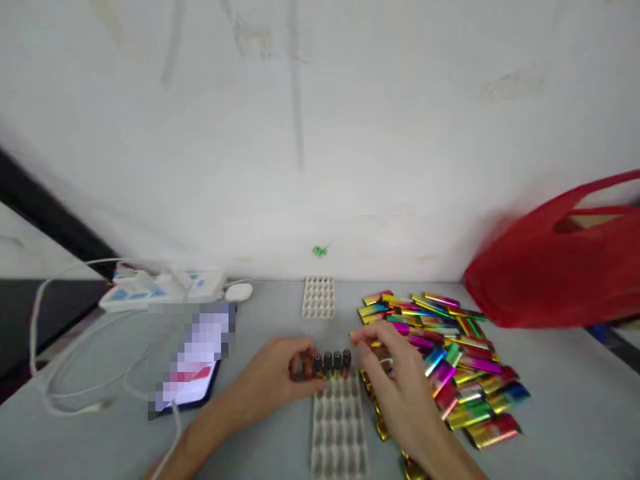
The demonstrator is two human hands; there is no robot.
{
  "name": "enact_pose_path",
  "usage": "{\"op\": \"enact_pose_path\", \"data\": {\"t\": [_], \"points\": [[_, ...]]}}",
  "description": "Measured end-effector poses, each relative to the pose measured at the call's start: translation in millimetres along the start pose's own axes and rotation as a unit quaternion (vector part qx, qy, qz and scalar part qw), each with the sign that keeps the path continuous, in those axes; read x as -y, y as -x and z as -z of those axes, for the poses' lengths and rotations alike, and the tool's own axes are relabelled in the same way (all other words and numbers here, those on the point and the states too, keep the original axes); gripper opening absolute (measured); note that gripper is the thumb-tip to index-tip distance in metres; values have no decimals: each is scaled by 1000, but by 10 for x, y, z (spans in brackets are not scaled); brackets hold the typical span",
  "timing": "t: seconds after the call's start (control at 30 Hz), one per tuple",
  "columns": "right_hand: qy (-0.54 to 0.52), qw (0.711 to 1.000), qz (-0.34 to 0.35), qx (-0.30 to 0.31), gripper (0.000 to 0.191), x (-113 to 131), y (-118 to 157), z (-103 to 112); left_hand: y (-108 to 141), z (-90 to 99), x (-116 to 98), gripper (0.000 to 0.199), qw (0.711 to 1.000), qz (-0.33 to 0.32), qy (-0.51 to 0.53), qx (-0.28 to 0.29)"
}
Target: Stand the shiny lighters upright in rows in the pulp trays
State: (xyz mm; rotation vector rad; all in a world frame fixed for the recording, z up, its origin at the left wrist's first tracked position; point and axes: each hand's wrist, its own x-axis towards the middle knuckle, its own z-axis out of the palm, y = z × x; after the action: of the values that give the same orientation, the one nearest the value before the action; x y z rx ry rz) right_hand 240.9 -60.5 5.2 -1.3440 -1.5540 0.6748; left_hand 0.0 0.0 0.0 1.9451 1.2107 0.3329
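Note:
A pale tray with rows of hollows (339, 427) lies in front of me, and several small upright black-topped pieces (337, 361) stand in a row across its far end. My left hand (287, 370) is curled at the left end of that row, with thumb and forefinger closed about the leftmost black-topped piece (317, 363). Just right of the row, my right hand (390, 367) has thumb and forefinger drawn together in a pinch. Whatever lies between those fingertips is too small and blurred to name. Beside and behind this hand spreads a pile of shiny, multicoloured metallic lighter-like pieces (443, 367).
A second pale tray (319, 297) lies by the wall. To the left are a phone (200, 373), a white power strip (165, 288), a small white puck (239, 292) and loose white cables (75, 408). A red bag (545, 267) stands at the right.

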Motion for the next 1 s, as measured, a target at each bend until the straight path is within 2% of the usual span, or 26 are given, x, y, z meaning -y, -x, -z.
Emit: {"op": "enact_pose_path", "data": {"t": [0.13,0.27,0.5,1.0], "points": [[153,987,21,-40,16,-125,-88,56,36,-22,46,28,1000,1,-4,-1],[292,954,64,-33,11,-176,-133,99,47,-20,46,28,1000,0,-3,-3],[331,937,107,24,33,-209,-102,54,48,-20,27,28,1000,7,1,-6],[408,905,114,34,30,-418,-108,-64,40,-20,28,30,1000,5,-10,-5]]}}
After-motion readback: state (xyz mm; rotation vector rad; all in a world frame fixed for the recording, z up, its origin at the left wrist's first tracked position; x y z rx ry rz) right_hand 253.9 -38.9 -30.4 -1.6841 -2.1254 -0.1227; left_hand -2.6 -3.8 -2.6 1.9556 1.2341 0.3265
